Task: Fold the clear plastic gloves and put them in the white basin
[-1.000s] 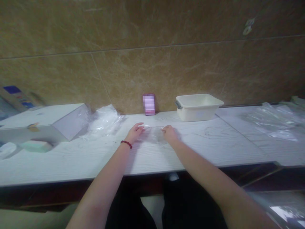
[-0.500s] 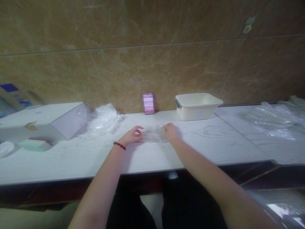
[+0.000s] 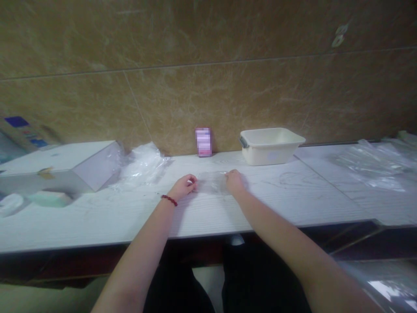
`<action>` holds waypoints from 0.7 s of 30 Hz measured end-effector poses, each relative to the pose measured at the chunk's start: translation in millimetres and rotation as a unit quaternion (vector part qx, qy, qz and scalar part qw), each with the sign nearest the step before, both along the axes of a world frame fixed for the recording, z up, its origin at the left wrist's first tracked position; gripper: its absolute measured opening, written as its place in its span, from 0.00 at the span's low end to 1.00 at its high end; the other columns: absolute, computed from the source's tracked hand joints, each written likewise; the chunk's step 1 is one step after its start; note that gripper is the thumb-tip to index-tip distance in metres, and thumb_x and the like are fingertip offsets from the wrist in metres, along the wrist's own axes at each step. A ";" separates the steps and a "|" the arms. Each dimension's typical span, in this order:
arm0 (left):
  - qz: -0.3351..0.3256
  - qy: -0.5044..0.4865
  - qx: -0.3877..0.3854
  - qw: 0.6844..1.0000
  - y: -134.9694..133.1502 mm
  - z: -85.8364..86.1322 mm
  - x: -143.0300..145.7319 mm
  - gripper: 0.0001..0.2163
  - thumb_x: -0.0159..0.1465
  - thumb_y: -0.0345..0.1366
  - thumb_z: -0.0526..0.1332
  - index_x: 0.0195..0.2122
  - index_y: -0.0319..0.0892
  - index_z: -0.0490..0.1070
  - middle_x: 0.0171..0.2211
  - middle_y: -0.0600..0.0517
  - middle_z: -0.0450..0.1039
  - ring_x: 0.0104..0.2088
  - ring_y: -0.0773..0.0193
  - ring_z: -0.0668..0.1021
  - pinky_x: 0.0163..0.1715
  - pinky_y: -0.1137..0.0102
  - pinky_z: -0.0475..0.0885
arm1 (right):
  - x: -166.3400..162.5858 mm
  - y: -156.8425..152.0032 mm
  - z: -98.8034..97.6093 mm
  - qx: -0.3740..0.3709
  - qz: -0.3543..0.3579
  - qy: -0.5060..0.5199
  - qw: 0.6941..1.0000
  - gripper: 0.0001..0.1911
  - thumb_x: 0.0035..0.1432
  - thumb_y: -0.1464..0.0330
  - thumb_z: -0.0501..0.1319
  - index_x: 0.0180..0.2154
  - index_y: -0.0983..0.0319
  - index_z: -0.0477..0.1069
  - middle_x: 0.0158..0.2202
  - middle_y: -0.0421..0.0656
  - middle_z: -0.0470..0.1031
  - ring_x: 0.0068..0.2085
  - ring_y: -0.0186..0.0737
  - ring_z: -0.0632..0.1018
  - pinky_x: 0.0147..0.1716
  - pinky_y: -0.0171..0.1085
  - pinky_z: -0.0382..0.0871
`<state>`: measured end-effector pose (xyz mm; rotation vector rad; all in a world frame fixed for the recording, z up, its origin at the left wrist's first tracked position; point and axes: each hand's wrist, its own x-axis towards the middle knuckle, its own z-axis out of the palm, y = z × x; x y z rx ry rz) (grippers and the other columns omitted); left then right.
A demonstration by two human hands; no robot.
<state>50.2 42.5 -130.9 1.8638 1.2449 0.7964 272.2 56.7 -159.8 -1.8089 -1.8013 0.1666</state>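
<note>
A small clear plastic bag (image 3: 211, 183) lies stretched low over the white wood-grain table (image 3: 208, 217), between my two hands. My right hand (image 3: 235, 181) pinches its right edge near the upper corner. At the bag's left edge, my left hand (image 3: 184, 187) has thumb and fingertips brought together on the film. A dark red bead bracelet (image 3: 169, 200) circles the left wrist. The bag is see-through and blurred, so I cannot tell whether anything is inside.
A cream plastic tub (image 3: 270, 152) stands against the wall, right of a phone (image 3: 203, 142) propped upright. Crumpled clear bags (image 3: 143, 163) lie beside a white box (image 3: 65, 163) on the left. More clear plastic bags (image 3: 374, 163) are spread at the far right.
My left hand has shifted slightly right, and its fingers have come together at the bag's left edge. My right hand keeps its pinch, almost unmoved.
</note>
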 end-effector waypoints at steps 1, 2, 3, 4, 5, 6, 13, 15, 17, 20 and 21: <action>0.006 -0.003 0.004 1.000 -0.4 0.6 0.8 0.10 0.50 0.40 0.56 0.30 0.40 0.62 0.23 0.54 0.68 0.19 0.73 0.70 0.17 0.78 0.62 | -0.4 -0.4 0.2 -0.001 0.001 -0.015 1.000 0.10 0.46 0.79 0.53 0.28 0.63 0.71 0.33 0.49 0.68 0.41 0.40 0.67 0.42 0.36 0.57; 0.008 -0.007 0.007 1.000 -0.9 1.2 1.4 0.10 0.50 0.40 0.56 0.30 0.40 0.62 0.24 0.54 0.69 0.21 0.72 0.71 0.19 0.78 0.63 | -0.7 -1.0 0.5 -0.002 0.000 -0.028 1.000 0.10 0.46 0.79 0.53 0.28 0.63 0.70 0.33 0.49 0.68 0.41 0.40 0.67 0.42 0.36 0.57; 0.006 -0.011 0.008 1.000 -1.4 1.7 1.7 0.10 0.50 0.40 0.57 0.31 0.40 0.62 0.24 0.54 0.69 0.22 0.71 0.72 0.20 0.77 0.64 | -1.0 -1.7 1.0 -0.004 0.000 -0.039 0.999 0.11 0.46 0.79 0.53 0.28 0.63 0.70 0.33 0.49 0.68 0.41 0.41 0.67 0.42 0.36 0.57; 0.000 -0.012 0.009 1.000 -2.0 2.1 1.7 0.11 0.50 0.40 0.57 0.31 0.40 0.62 0.25 0.54 0.69 0.23 0.70 0.72 0.20 0.77 0.64 | -1.1 -2.5 1.6 -0.006 0.000 -0.046 0.999 0.11 0.46 0.79 0.53 0.28 0.63 0.70 0.32 0.49 0.68 0.41 0.41 0.67 0.42 0.37 0.57; -0.009 -0.008 0.008 1.000 -2.6 2.5 1.4 0.11 0.49 0.39 0.58 0.31 0.40 0.61 0.24 0.54 0.69 0.23 0.70 0.72 0.20 0.78 0.63 | -1.2 -3.2 2.3 -0.007 -0.001 -0.050 0.999 0.11 0.45 0.79 0.52 0.28 0.63 0.70 0.32 0.50 0.68 0.41 0.41 0.67 0.42 0.37 0.57; -0.018 0.000 0.006 1.000 -3.2 2.7 1.0 0.12 0.48 0.39 0.59 0.32 0.41 0.61 0.24 0.54 0.69 0.23 0.70 0.72 0.19 0.78 0.63 | -1.1 -3.8 3.0 -0.009 -0.003 -0.050 0.999 0.11 0.46 0.79 0.52 0.28 0.63 0.70 0.32 0.50 0.68 0.41 0.41 0.67 0.41 0.37 0.57; -0.024 0.008 -0.023 0.999 -3.8 1.7 0.1 0.12 0.48 0.39 0.58 0.32 0.40 0.61 0.22 0.54 0.68 0.19 0.72 0.69 0.15 0.79 0.60 | 2.7 -4.9 6.7 -0.025 -0.001 -0.012 1.000 0.12 0.45 0.79 0.53 0.31 0.64 0.70 0.35 0.49 0.67 0.40 0.40 0.68 0.42 0.35 0.57; -0.023 0.007 -0.015 1.000 -3.8 2.1 0.4 0.12 0.49 0.40 0.58 0.31 0.40 0.61 0.23 0.54 0.68 0.18 0.73 0.69 0.15 0.78 0.61 | 6.4 -5.5 9.2 -0.005 -0.005 0.012 1.000 0.14 0.45 0.79 0.52 0.35 0.64 0.70 0.37 0.48 0.67 0.40 0.38 0.68 0.43 0.33 0.57; -0.020 0.014 -0.013 1.000 -3.6 2.3 0.2 0.12 0.49 0.41 0.57 0.31 0.40 0.62 0.23 0.54 0.68 0.16 0.74 0.67 0.15 0.78 0.61 | 12.3 -6.0 12.7 0.021 -0.022 0.040 0.999 0.17 0.45 0.79 0.51 0.38 0.64 0.68 0.39 0.48 0.66 0.41 0.36 0.68 0.44 0.32 0.58; -0.009 0.039 0.008 0.999 -1.5 1.4 -1.2 0.12 0.50 0.42 0.56 0.32 0.40 0.62 0.23 0.54 0.68 0.17 0.73 0.67 0.15 0.77 0.61 | 23.2 -3.6 16.2 0.028 -0.058 0.091 0.994 0.18 0.46 0.78 0.49 0.40 0.64 0.67 0.38 0.47 0.68 0.41 0.36 0.69 0.42 0.32 0.59; -0.002 0.052 0.030 0.998 -0.2 1.0 -1.6 0.12 0.51 0.42 0.56 0.32 0.40 0.63 0.24 0.53 0.68 0.18 0.72 0.68 0.17 0.77 0.62 | 26.4 -1.7 16.1 0.020 -0.068 0.110 0.991 0.17 0.47 0.77 0.48 0.40 0.64 0.66 0.37 0.46 0.68 0.40 0.36 0.69 0.41 0.32 0.60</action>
